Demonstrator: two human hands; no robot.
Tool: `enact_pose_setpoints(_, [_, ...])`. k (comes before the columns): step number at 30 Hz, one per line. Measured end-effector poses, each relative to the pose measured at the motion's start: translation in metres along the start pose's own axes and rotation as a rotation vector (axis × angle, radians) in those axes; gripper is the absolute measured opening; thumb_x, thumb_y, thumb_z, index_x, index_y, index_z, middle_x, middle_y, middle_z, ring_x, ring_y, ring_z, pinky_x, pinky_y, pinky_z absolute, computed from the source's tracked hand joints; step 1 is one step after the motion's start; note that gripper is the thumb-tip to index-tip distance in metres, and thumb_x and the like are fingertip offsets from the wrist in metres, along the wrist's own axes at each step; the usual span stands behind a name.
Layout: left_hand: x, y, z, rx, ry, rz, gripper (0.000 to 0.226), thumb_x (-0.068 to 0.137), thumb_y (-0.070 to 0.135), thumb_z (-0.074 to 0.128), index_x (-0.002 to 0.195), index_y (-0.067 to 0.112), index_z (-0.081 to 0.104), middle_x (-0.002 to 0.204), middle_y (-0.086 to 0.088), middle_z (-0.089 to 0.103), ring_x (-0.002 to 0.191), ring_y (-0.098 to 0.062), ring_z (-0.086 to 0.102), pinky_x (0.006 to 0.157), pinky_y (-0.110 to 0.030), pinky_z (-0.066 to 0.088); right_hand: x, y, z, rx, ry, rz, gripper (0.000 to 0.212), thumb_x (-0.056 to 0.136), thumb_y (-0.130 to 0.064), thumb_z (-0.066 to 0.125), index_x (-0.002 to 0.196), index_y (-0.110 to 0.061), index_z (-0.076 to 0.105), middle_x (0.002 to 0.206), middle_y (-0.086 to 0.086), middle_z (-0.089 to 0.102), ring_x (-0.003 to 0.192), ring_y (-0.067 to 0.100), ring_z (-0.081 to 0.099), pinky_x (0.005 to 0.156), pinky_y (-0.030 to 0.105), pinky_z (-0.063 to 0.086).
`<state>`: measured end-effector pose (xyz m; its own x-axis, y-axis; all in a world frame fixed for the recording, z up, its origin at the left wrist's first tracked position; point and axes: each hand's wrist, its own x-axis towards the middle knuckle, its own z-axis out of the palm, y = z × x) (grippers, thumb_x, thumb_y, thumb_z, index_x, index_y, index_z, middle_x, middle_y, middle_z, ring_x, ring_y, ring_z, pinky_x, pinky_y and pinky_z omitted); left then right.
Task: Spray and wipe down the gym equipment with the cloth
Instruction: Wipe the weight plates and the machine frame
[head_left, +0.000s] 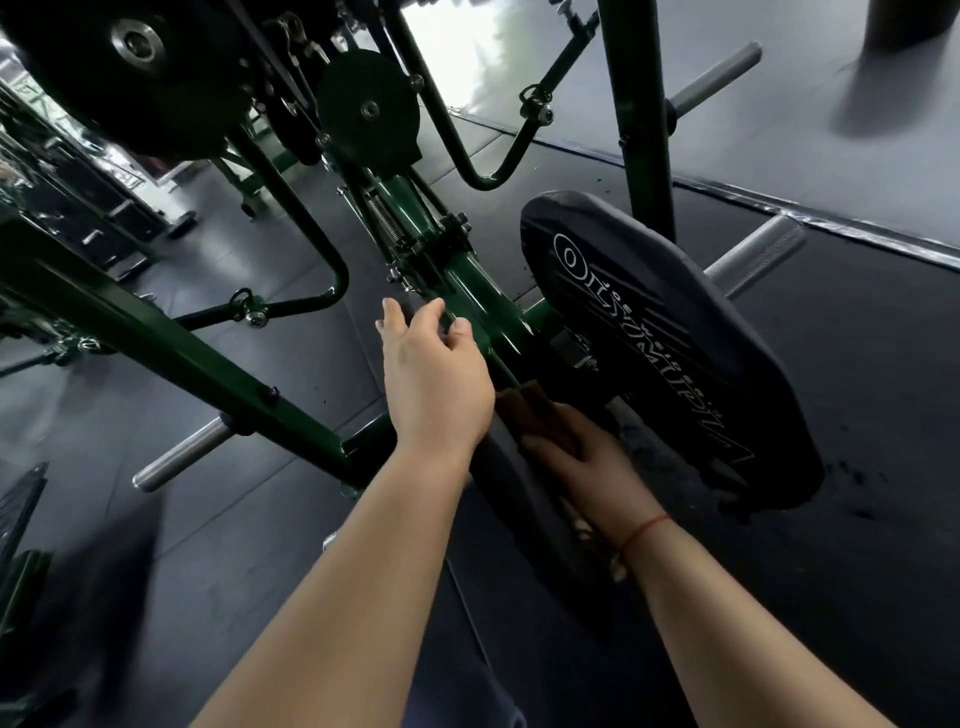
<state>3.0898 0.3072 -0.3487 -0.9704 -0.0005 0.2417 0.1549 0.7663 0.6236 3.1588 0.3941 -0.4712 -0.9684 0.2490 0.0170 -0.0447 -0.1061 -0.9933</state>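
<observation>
Centre of frame: left hand (436, 374), fingers curled at green frame tube (483, 291); gripping or only touching, cannot tell. Lower centre-right: right hand (587, 462) grips brown cloth (524, 410), held against edge of black pad (519, 499). Larger printed pad (675, 353) lies just to its right.

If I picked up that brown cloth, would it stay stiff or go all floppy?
Probably floppy: the cloth looks folded and bunched under the right hand. Likely light too, since one hand manages it. It shouldn't roll away; it lies flat against the black pad.
</observation>
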Motion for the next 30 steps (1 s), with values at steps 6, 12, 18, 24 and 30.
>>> enact_pose_setpoints(6, [0.016, 0.0, 0.0, -0.034, -0.008, -0.036, 0.041, 0.107, 0.025, 0.047, 0.147, 0.016, 0.051, 0.169, -0.009, 0.015, 0.155, -0.023, 0.016, 0.118, -0.032, 0.024, -0.01, -0.027, -0.012, 0.139, -0.007, -0.108, 0.032, 0.089, -0.002, 0.071, 0.114, -0.022, 0.069, 0.1, -0.017, 0.074, 0.098, -0.005, 0.066, 0.086, 0.012, 0.047])
enact_pose_setpoints(12, [0.035, -0.009, 0.003, -0.013, -0.017, -0.021, 0.04, 0.105, 0.024, 0.049, 0.143, 0.013, 0.055, 0.158, -0.013, 0.038, 0.148, -0.03, 0.033, 0.111, -0.037, 0.04, -0.022, -0.03, -0.035, 0.457, -0.181, -0.05, 0.034, 0.062, -0.007, 0.071, 0.092, -0.022, 0.076, 0.091, 0.006, 0.071, 0.084, 0.018, 0.069, 0.072, 0.03, 0.057])
enact_pose_setpoints(18, [0.039, -0.014, 0.006, -0.026, -0.011, -0.015, 0.039, 0.104, 0.023, 0.049, 0.142, 0.015, 0.057, 0.157, -0.013, 0.039, 0.147, -0.031, 0.036, 0.111, -0.039, 0.043, -0.023, 0.011, -0.032, 0.389, -0.14, 0.163, 0.04, 0.078, -0.01, 0.07, 0.114, -0.025, 0.072, 0.115, 0.002, 0.073, 0.106, 0.019, 0.069, 0.089, 0.031, 0.056])
enact_pose_setpoints(24, [0.038, -0.014, 0.005, -0.045, -0.001, -0.02, 0.037, 0.104, 0.023, 0.05, 0.139, 0.016, 0.06, 0.156, -0.012, 0.041, 0.146, -0.031, 0.037, 0.108, -0.039, 0.046, -0.03, 0.03, -0.02, 0.08, -0.085, 0.389, 0.037, 0.098, -0.014, 0.059, 0.124, -0.039, 0.053, 0.105, -0.011, 0.064, 0.094, 0.004, 0.061, 0.071, 0.014, 0.047])
enact_pose_setpoints(30, [0.04, -0.014, 0.006, -0.102, -0.009, -0.034, 0.036, 0.097, 0.018, 0.061, 0.133, 0.016, 0.064, 0.145, -0.005, 0.047, 0.132, -0.024, 0.05, 0.074, -0.018, 0.049, -0.026, 0.003, -0.02, 0.108, -0.042, 0.267, 0.028, 0.089, -0.009, 0.065, 0.108, -0.029, 0.07, 0.098, -0.003, 0.075, 0.091, 0.012, 0.069, 0.072, 0.015, 0.051])
